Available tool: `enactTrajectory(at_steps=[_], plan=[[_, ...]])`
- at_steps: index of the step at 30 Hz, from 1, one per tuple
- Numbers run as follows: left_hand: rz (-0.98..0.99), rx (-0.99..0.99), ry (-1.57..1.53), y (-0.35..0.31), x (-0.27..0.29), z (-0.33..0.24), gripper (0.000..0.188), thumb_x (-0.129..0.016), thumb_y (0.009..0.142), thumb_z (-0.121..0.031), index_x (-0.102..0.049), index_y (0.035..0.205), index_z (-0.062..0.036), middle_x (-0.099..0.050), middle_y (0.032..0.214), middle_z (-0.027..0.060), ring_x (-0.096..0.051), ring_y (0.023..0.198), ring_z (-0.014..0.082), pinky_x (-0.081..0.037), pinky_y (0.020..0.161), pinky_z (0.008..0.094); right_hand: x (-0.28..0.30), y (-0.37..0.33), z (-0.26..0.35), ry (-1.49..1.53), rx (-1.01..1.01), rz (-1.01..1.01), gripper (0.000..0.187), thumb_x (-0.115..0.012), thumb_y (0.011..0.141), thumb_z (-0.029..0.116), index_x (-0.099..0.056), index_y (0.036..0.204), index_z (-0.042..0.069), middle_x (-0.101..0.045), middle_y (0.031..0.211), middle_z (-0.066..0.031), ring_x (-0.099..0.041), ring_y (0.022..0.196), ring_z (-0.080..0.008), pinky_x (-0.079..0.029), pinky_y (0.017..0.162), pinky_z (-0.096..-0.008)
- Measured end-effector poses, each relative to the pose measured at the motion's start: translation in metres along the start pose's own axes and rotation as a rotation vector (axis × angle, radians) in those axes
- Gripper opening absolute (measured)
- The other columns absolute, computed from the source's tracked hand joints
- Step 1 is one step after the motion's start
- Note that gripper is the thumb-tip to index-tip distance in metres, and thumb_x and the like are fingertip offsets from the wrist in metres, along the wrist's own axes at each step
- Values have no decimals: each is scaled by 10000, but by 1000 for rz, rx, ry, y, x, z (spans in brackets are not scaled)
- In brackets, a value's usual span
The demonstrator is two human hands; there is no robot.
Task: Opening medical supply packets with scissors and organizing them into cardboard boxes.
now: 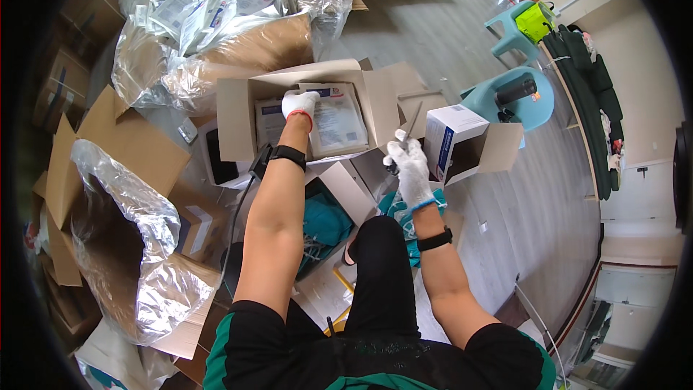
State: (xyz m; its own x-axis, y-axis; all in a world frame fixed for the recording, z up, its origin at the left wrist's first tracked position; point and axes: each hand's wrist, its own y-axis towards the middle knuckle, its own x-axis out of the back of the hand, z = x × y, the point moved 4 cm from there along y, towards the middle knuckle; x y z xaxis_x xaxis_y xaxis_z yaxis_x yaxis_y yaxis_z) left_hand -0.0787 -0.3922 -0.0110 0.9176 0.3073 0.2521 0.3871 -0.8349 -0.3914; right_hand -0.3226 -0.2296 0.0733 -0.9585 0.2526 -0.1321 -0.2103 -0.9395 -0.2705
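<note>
My left hand (299, 103), in a white glove with a red cuff, reaches into an open cardboard box (233, 119). Its fingers are closed at the top edge of a flat, clear-wrapped white packet (338, 123) with blue print. Another such packet (270, 123) lies beside it, partly under my wrist. Right of the box, my right hand (411, 173), in a white glove with a blue cuff, is closed around scissors (413, 120). Their blades point up and away; the dark handle is mostly hidden by the fingers. A white-and-blue carton (456, 130) stands open just beside this hand.
Plastic bags of packets (209, 7) are piled at the far left. A large carton with a plastic liner (155, 238) stands on the left. An open box of teal items (325, 220) sits near my knees. Blue stools (530, 112) and a rack of dark cloth (588, 94) are right.
</note>
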Motion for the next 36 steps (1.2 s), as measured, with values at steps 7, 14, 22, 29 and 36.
enactTrajectory(at_steps=[7,14,22,29,36], plan=[[334,81,-426,-25,-13,-16,329,-796,725,-98,-699,1017,18,-704,929,104,-665,772,196,-530,713,307,-18,4,-4,-77,52,76,318,-659,873,61,-575,1176,14,-594,876,-13,-540,670,-64,-456,595,-209],[163,-578,-628,-145,39,-93,28,-655,848,-43,-643,871,-33,-633,804,45,-554,754,102,-461,702,261,-5,-33,56,7,101,-34,341,-669,909,352,-639,950,15,-564,705,4,-515,564,-68,-395,486,-192],[-124,-1839,639,-315,81,-123,403,-678,696,-183,-652,1087,-84,-475,833,11,-517,859,197,-412,706,357,-39,-113,145,119,182,288,514,-480,979,472,-618,1083,-12,-633,879,-21,-583,725,-82,-476,634,-223],[153,-1647,545,-399,129,-101,571,-803,607,-203,-638,1146,-116,-547,1015,50,-562,974,234,-465,811,405,-37,-167,133,1,148,326,224,-612,910,100,-634,1092,-29,-652,985,-28,-600,866,-92,-497,754,-233],[542,-787,-53,-345,200,-13,580,-820,725,-156,-571,1225,4,-545,1267,134,-570,1095,192,-455,978,342,-8,-232,129,-287,426,546,124,-661,824,21,-684,938,-24,-675,829,-37,-619,730,-90,-517,648,-250]])
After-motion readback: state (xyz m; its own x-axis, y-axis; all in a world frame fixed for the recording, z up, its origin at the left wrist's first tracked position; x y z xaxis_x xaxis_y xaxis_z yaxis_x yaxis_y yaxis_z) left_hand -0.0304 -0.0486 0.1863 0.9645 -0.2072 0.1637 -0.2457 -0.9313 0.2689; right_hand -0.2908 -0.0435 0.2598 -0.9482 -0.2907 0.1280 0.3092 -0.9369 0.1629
